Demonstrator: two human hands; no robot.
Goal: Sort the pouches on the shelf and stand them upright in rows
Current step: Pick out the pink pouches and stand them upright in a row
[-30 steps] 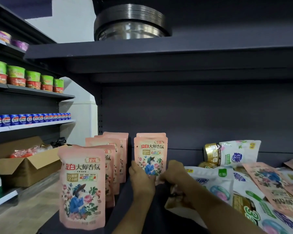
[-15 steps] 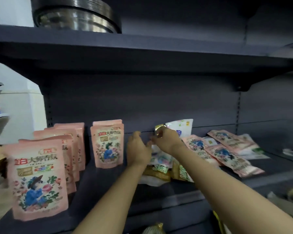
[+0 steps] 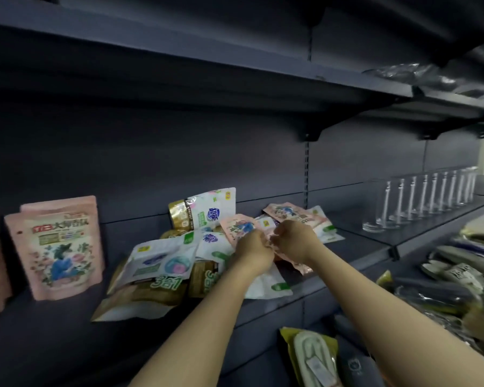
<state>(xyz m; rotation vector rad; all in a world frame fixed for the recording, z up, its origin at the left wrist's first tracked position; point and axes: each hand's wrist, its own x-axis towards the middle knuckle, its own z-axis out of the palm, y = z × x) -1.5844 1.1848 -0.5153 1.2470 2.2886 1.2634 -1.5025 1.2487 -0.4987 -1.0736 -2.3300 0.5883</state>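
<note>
Your left hand (image 3: pixel 253 251) and right hand (image 3: pixel 292 241) both pinch a pink pouch (image 3: pixel 239 226) lying atop the pile (image 3: pixel 162 263), right of the standing pink row (image 3: pixel 56 247); lift it clear, then stand it there.

Both arms reach forward, left hand (image 3: pixel 253 254) and right hand (image 3: pixel 294 241) curled close together.

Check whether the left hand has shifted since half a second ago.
Yes. The left hand has gone right, away from the standing pink pouch, past the upright white pouch, onto the lying pink pouch.
</note>
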